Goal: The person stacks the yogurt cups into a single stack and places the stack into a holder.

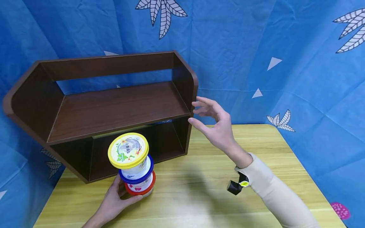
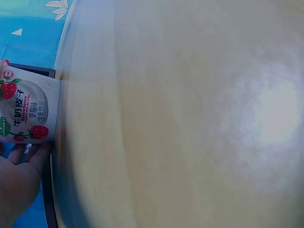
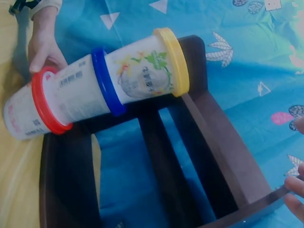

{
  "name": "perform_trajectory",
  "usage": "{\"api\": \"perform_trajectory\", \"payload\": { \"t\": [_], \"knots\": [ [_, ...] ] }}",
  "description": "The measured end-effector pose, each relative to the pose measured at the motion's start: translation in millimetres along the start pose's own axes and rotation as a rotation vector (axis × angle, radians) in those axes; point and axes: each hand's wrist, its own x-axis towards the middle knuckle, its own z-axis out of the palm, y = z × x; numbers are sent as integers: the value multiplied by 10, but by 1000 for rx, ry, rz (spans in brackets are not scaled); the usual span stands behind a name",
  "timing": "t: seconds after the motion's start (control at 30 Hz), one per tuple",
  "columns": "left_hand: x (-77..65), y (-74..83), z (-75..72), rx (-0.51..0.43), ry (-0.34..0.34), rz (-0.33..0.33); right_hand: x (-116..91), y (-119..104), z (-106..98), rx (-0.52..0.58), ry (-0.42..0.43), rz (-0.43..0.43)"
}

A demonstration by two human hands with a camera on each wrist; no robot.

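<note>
Three white plastic tubs stand stacked in front of the shelf. On top is the yellow-lidded tub [image 1: 129, 151], below it the blue-lidded tub [image 1: 137, 178], and lowest the red-lidded tub [image 1: 141, 186]. My left hand [image 1: 115, 199] grips the bottom tub, its thumb across the front and fingers at the left side. Strawberries decorate that red-lidded tub [image 2: 28, 107] in the left wrist view. Beside the shelf's right side panel, my right hand [image 1: 215, 122] is raised with fingers loosely curved and nothing between them. Its fingertips [image 3: 295, 185] show at the right wrist view's edge.
A dark brown two-tier shelf [image 1: 122, 101] stands at the back left of the wooden table [image 1: 236, 196]. Its upper board is bare, and the stack overlaps its lower compartment. A blue patterned cloth [image 1: 236, 47] hangs behind and at both sides.
</note>
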Motion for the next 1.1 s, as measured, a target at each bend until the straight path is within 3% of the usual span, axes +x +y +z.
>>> {"api": "perform_trajectory", "payload": {
  "t": [0.47, 0.83, 1.1],
  "knots": [
    [8, -10, -3, -14, -12, -5, 323, 62, -45, -91, 117, 6],
    [17, 4, -14, 3, -20, -38, 492, 50, -20, -109, 120, 8],
    [8, 3, -8, -7, -13, -24, 599, 54, -12, -121, 107, 6]
  ]
}}
